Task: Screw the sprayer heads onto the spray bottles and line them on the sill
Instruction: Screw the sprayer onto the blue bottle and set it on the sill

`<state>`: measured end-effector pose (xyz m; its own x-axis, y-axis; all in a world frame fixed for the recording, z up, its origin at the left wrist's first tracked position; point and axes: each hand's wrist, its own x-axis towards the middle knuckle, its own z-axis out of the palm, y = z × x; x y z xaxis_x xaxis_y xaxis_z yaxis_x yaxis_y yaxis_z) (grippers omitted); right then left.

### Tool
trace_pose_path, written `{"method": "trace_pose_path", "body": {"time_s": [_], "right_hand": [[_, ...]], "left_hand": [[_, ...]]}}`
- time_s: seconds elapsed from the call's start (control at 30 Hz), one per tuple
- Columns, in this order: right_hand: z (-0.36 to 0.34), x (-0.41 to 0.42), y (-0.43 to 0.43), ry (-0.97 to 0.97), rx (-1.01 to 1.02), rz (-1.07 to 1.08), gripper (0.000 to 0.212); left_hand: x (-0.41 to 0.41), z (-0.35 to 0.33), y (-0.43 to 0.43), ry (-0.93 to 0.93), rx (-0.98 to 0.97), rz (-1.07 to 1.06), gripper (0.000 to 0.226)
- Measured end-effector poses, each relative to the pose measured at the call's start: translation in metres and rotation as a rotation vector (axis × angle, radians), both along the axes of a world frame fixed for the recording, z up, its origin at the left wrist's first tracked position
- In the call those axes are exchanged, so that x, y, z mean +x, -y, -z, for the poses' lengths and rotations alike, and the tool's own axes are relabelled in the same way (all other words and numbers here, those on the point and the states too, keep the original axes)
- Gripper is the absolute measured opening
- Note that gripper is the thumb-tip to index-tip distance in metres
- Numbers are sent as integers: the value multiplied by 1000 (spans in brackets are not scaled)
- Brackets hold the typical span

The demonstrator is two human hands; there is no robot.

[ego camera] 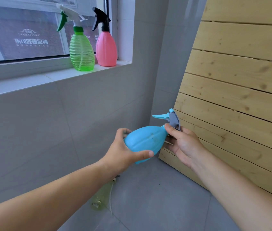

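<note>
hands at work: your left hand [123,152] wraps the blue bottle [144,142], right hand [184,144] pinching its sprayer head [172,119]; finish tightening, then stand it beside the pink bottle [106,49] on the sill [48,77].

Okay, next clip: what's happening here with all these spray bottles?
A person is fitting a sprayer head onto a blue bottle. The left hand holds the bottle's body tilted on its side in the air, while the right hand grips at the neck under the head. A green bottle and a pink bottle already stand side by side on the sill, heads on. A pale yellowish bottle lies on the floor below.
</note>
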<state>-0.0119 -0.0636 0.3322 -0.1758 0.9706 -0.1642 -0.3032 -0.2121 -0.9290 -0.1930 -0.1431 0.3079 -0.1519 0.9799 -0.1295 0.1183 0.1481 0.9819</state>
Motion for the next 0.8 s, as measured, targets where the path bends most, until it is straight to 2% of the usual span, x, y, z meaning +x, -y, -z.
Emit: {"method": "trace_pose_path", "body": {"time_s": [0.03,0.1,0.13,0.2,0.23,0.3,0.47,0.5,0.57,0.63,0.7,0.8], "right_hand": [[-1,0,0,-2,5,-3,14],[-3,1,-1,-10,14,-12,12],[-3,0,-1,-9,21,-21,12],[-2,0,0,14,31,-37,12],[-1,0,1,29,32,-41,13],[1,0,2,46,29,-43,12],[0,-1,3,60,36,-29,10],[-1,-1,3,54,37,-28,11],[-2,-1,2,37,38,-30,13],[-3,-1,2,29,42,-40,14],[-2,0,3,31,48,-48,13],[0,0,3,43,54,-28,13]], "left_hand": [[-1,2,0,10,13,13,94],[-2,3,-4,248,-63,26,94],[-2,2,-5,365,-108,50,80],[-3,-2,-4,452,-186,96,48],[-4,-1,-3,448,-223,102,43],[-3,0,0,391,-233,98,48],[2,2,0,15,8,-25,72],[1,3,-1,36,5,-3,80],[-2,5,-3,209,-63,44,95],[-5,4,-3,381,-147,127,79],[-5,0,-1,440,-227,152,59],[0,0,1,373,-211,106,62]]}}
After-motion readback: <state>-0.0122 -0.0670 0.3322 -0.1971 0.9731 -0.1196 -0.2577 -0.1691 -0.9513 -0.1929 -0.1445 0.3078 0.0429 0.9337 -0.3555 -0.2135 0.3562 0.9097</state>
